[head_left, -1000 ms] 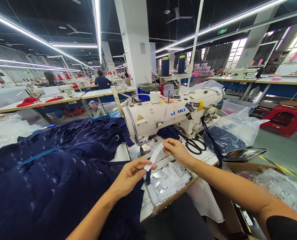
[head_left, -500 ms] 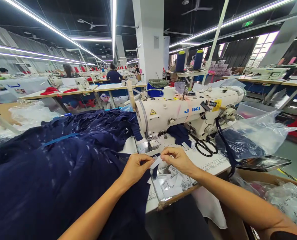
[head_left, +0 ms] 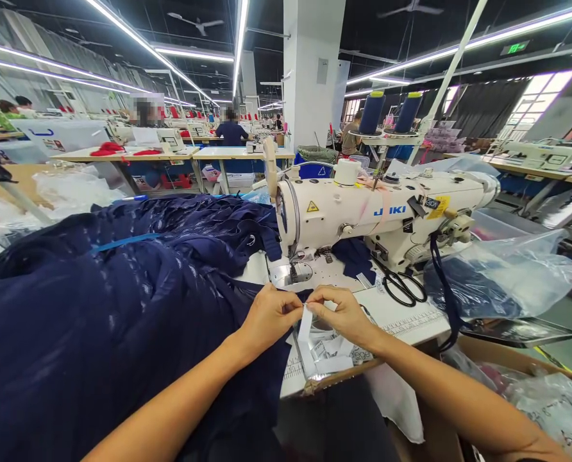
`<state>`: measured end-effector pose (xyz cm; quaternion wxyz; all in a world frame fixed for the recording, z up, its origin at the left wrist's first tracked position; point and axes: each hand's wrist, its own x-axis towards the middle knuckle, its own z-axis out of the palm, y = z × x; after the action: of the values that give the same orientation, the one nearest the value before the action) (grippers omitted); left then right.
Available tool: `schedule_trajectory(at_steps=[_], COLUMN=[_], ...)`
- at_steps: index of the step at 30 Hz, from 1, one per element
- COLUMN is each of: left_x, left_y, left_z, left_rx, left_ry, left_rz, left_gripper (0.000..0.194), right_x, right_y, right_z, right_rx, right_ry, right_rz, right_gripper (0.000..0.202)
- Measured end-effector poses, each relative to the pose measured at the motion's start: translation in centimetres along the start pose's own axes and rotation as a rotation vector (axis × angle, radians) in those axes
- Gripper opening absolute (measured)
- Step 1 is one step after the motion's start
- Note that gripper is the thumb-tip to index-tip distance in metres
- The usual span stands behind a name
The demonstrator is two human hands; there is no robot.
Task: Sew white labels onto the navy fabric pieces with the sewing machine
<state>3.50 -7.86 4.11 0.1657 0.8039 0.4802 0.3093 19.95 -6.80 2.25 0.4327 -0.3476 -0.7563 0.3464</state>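
My left hand point(head_left: 272, 318) and my right hand point(head_left: 342, 313) meet fingertip to fingertip above the front edge of the machine bed. Both pinch the upper end of a narrow white label strip point(head_left: 305, 325), which hangs down between them. Below lies a shallow metal tray point(head_left: 308, 366) with loose white printed labels point(head_left: 336, 364), partly hidden by my right hand. Navy fabric point(head_left: 136, 321) is heaped to the left and reaches under my left wrist. Just beyond my hands stands a white sewing machine point(head_left: 324, 208), its needle area over a shiny plate.
Black-handled scissors point(head_left: 404, 287) lie on the bed, right of my hands. A clear plastic bag point(head_left: 507, 276) with dark contents and a dark flat tray point(head_left: 521, 332) are farther right. Two navy thread cones point(head_left: 371, 114) stand behind the machine. A cardboard box point(head_left: 478, 353) sits low right.
The white strip has swung from a slant between my hands to hanging nearly straight down. My fingertips have come closer together. The view has shifted slightly left.
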Motion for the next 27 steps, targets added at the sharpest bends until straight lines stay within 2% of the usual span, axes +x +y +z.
schedule_trajectory(at_steps=[5,10,13,17,20,24,27], left_x=[0.0,0.1,0.0,0.2,0.4,0.6,0.6], left_y=[-0.2,-0.5,-0.5,-0.6,-0.7,-0.8,-0.7], left_z=[0.1,0.5,0.6,0.7,0.7,0.9,1.2], left_rx=[0.075,0.130,0.090,-0.066,-0.287,-0.591,-0.653], left_ry=[0.002,-0.007,0.009,0.044,0.077,-0.032,-0.110], left_rz=[0.034,0.079,0.098,0.043,-0.025,-0.157,-0.201], left_gripper=[0.024,0.021,0.018,0.013,0.009,0.021,0.025], right_x=[0.1,0.6,0.7,0.7,0.6,0.5,0.4], right_y=[0.6,1.3,1.5,1.5,1.4,1.0,0.7], right_z=[-0.1,-0.2,-0.2,-0.3,-0.2,-0.2,-0.1], right_rx=[0.210,0.393,0.425,0.376,0.317,0.211,0.176], right_ry=[-0.063,-0.177,-0.195,-0.107,-0.016,0.068,0.095], right_rz=[0.230,0.310,0.329,0.286,0.248,0.171,0.122], right_gripper=[0.019,0.024,0.026,0.022,0.020,0.018,0.017])
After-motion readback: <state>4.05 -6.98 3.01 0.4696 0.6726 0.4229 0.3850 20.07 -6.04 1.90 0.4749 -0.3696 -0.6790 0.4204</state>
